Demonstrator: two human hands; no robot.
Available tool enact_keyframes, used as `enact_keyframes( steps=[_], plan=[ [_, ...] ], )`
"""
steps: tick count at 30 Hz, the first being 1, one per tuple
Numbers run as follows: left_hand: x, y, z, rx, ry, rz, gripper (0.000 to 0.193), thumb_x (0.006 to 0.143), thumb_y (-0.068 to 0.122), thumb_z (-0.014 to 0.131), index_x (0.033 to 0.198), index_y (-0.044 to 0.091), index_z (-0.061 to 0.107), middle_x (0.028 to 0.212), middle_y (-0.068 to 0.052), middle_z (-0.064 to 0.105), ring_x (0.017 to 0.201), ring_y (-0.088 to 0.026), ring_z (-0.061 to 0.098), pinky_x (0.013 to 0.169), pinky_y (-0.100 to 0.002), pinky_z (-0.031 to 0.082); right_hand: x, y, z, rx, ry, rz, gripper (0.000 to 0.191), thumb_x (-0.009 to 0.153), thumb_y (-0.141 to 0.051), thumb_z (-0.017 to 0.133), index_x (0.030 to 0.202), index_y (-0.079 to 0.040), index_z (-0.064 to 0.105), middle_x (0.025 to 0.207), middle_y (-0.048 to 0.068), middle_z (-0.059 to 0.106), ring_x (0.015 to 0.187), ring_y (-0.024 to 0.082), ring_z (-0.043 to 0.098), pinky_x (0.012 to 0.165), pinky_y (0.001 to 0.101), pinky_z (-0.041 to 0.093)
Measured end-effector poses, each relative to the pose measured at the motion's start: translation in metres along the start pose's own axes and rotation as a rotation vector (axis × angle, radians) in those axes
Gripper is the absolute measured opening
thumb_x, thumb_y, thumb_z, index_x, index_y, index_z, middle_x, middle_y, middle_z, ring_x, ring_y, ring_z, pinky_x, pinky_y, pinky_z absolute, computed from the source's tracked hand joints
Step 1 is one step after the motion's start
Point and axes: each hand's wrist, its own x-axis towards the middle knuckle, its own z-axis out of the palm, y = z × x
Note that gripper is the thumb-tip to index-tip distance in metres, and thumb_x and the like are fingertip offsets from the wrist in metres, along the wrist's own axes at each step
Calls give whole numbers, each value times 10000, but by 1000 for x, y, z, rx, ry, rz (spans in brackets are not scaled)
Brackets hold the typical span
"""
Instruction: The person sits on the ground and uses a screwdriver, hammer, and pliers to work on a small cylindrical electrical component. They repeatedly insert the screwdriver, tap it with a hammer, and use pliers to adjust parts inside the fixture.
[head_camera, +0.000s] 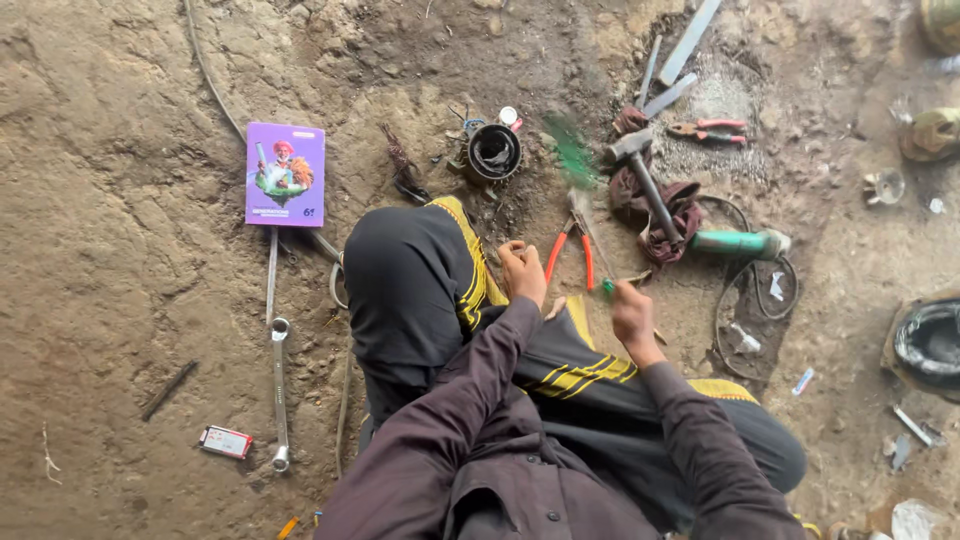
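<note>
Two hands work above the dirt floor: the right hand has its grip closed around a green-handled screwdriver, blurred, pointing away; orange pliers lie just beside the curled left hand, whose hold I cannot tell.

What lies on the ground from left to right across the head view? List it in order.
Small red and white packet → long wrench → purple booklet → round black metal part → left hand → orange-handled pliers → right hand → hammer → green-handled tool → black round object at the right edge.
</note>
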Motion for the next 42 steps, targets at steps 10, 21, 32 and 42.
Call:
enact_keyframes(
  steps=[10, 21, 32, 42],
  plan=[
    [16, -12, 4, -30, 36, -65, 260, 962, 228, 616, 1161, 76, 545, 870, -71, 649, 768, -196, 634, 713, -359, 505, 3, 1, 10, -274, -76, 169, 346, 1076, -351, 534, 939, -49, 634, 728, 269, 566, 693, 504, 554, 548, 531, 414],
    [27, -15, 13, -54, 48, -191, 253, 965, 260, 629, 1159, 116, 554, 892, -65, 655, 719, -183, 628, 681, -370, 508, 3, 14, -5, -291, -8, 128, 233, 1070, -211, 551, 957, -65, 693, 789, 223, 597, 694, 458, 595, 551, 482, 459],
    [33, 9, 11, -86, 39, -302, 306, 950, 322, 608, 1188, 144, 533, 835, -78, 670, 621, -194, 650, 639, -367, 499, 23, -28, -11, -321, -69, 62, 285, 1073, -266, 532, 1018, -67, 729, 828, 198, 672, 752, 391, 654, 617, 415, 496],
    [41, -18, 19, 199, -120, -238, 298, 915, 329, 612, 1145, 147, 668, 968, -98, 724, 873, -252, 694, 781, -410, 543, 71, 3, -35, -285, 129, 415, 453, 1131, -384, 537, 890, -10, 623, 741, 220, 567, 649, 389, 559, 642, 480, 458]
  ],
)
